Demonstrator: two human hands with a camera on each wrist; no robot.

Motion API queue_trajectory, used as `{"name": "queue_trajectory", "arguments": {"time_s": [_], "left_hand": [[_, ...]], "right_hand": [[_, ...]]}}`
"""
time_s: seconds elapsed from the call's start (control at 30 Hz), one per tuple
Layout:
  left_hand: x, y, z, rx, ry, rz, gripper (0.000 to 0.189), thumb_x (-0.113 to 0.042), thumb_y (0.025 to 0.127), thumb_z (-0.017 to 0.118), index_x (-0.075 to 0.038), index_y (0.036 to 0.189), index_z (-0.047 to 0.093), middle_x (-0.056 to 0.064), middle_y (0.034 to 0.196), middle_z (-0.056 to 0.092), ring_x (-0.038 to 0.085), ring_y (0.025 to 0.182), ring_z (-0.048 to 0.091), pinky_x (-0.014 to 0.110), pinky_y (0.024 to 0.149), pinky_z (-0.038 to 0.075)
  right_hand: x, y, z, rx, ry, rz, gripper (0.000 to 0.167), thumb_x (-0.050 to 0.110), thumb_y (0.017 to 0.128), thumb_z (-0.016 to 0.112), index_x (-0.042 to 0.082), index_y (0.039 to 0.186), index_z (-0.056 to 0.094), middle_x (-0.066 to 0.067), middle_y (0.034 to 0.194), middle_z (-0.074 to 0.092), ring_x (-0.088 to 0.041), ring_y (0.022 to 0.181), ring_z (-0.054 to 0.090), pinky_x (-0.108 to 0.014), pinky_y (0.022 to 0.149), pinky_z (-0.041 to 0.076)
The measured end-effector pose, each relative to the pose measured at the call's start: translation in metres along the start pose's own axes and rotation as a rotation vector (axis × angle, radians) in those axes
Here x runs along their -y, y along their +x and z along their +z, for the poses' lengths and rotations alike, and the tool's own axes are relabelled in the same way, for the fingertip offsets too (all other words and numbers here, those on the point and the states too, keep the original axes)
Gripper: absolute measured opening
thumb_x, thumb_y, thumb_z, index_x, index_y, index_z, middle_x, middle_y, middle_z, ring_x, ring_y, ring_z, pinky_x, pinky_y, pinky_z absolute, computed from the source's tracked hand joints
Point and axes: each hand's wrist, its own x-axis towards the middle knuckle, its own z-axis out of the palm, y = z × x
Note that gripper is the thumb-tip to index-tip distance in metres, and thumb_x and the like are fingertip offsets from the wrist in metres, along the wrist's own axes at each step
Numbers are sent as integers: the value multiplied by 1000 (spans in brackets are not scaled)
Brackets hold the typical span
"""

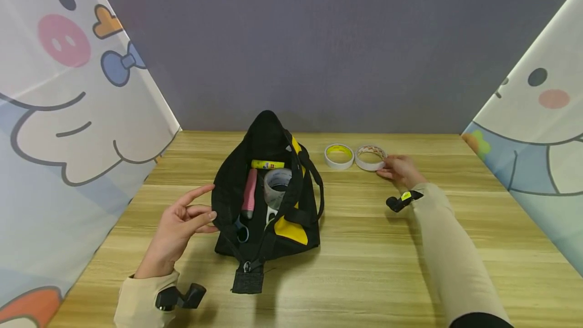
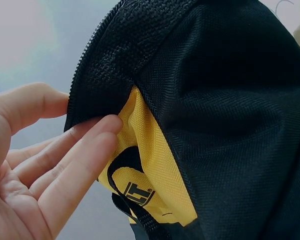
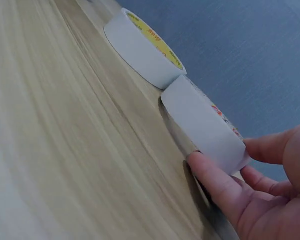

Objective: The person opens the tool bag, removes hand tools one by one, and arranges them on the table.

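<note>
My right fingers pinch the red-printed tape roll on the bench, left fingers the black bag's rim; a skewed lift could knock the yellow-lined roll just beside it.

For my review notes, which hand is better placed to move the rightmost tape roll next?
Probably the right hand: it grips that tape roll, while the left hand, farther away, holds the bag.

A black and yellow bag gapes open on the table, left of a white tape roll, hole up.
</note>
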Motion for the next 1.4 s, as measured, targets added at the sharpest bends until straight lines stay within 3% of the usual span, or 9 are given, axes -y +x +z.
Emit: {"name": "queue_trajectory", "arguments": {"time_s": [0.23, 0.87, 1.17, 1.4], "left_hand": [[-1, 0, 1, 0, 0, -2, 56, 19, 92, 54, -8, 141, 56, 3, 92, 75, 13, 78, 70, 38, 65, 63], [-1, 1, 2, -11, 22, -8, 55, 19, 92, 55, -7, 141, 55, 3, 92, 75, 13, 78, 70, 39, 64, 63], [0, 1, 1, -4, 23, -7, 55, 19, 92, 55, -8, 141, 55, 3, 92, 75, 13, 78, 70, 40, 65, 63], [0, 1, 1, -2, 19, 0, 55, 19, 92, 55, -6, 141, 54, 3, 92, 75, 13, 78, 70, 40, 65, 62]], "right_hand": [[1, 3, -1, -45, -68, 19, 50, 9, 106, 35, -17, 145, 18, -10, 75, 62, -14, 62, 70, -26, 69, 62], [1, 2, -5, -28, -169, 30, 60, 14, 107, 41, -18, 149, 13, -7, 74, 65, -12, 64, 70, -26, 70, 62], [15, -11, 3, -17, -79, -35, 53, 15, 106, 46, -11, 147, 24, -9, 80, 64, -15, 66, 71, -28, 72, 62], [32, -17, 25, 37, -141, -108, 53, 15, 105, 47, -13, 146, 26, -9, 85, 58, -15, 68, 69, -28, 72, 62]]}}
